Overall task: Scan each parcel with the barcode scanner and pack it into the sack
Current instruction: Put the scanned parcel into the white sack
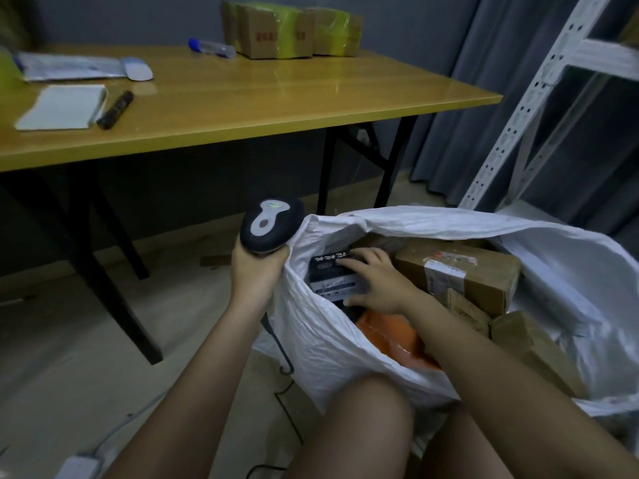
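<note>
Yellow-topped table (242, 108), black folding legs, fills upper left. White metal shelving rack (539, 98) at right, grey curtain (484, 81) behind it.

White woven sack (332, 347) on floor, lower right, mouth wide open, just beside person's knees. Inside: long brown carton (460, 274) w/ shipping label toward the far-right side, smaller brown cartons (532, 344) at right edge, orange parcel (390, 337) low in the mouth under the R forearm.

On table, far edge: stack of brown boxes (290, 32) w/ yellow-green tape. Near them a clear tube w/ blue cap (211, 48). L end of table: grey mailer bag (69, 67), white notepad (62, 107), black marker (116, 110) just beside pad.

Black parcel (332, 274), white lettering on top, sits inside sack near its L wall. Right hand (377, 281) on it: fingers spread over top, thumb at the near edge. Can't tell whether it grips or just rests.

Barcode scanner (271, 224), dark w/ grey-white top, outside sack, touching sack's L rim. Left hand (257, 271) wrapped round its handle from below. Dark cable (283, 361) hangs to floor.
</note>
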Action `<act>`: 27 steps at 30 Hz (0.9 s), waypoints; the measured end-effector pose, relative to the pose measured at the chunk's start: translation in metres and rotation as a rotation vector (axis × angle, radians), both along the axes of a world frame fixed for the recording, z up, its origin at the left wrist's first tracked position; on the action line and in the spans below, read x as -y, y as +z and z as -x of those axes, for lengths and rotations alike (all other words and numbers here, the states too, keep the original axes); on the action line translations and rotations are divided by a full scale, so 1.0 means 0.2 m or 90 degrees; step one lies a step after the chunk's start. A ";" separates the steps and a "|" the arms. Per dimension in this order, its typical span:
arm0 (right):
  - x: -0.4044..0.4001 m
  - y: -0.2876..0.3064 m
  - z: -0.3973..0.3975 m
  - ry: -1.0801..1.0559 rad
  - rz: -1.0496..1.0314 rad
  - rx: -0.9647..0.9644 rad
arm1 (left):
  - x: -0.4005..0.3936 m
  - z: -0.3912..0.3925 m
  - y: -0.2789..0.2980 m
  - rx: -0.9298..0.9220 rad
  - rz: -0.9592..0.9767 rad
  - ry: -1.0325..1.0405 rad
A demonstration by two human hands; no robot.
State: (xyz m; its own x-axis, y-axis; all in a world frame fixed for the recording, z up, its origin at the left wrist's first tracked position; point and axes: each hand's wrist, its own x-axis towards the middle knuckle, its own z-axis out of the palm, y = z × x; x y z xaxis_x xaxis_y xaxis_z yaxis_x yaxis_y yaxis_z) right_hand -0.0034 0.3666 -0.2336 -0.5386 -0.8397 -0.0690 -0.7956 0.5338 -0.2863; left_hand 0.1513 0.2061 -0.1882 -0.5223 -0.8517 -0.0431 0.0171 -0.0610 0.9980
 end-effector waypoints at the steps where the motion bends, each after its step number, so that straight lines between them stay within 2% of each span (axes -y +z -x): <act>1: 0.00 0.02 -0.01 0.012 0.020 0.002 | 0.00 -0.01 0.00 -0.001 -0.002 -0.004; 4: -0.02 0.06 -0.03 -0.029 0.072 0.025 | 0.00 -0.01 0.00 -0.017 -0.015 -0.014; 10: -0.11 0.09 -0.05 -0.118 0.062 0.103 | -0.03 -0.04 0.01 -0.023 -0.031 -0.030; 16: -0.15 0.11 -0.11 -0.137 0.052 0.126 | -0.07 -0.08 0.06 -0.030 0.022 -0.045; 27: -0.31 0.17 -0.20 -0.195 0.057 0.129 | -0.24 -0.16 0.26 -0.001 0.113 -0.205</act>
State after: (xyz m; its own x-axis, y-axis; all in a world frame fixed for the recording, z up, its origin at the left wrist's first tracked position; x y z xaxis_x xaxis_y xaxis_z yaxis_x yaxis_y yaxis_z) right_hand 0.0361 0.4296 -0.1999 -0.7483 -0.6498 -0.1333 -0.5262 0.7039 -0.4772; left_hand 0.1840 0.2545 -0.1371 -0.7643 -0.6383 0.0920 0.0272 0.1108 0.9935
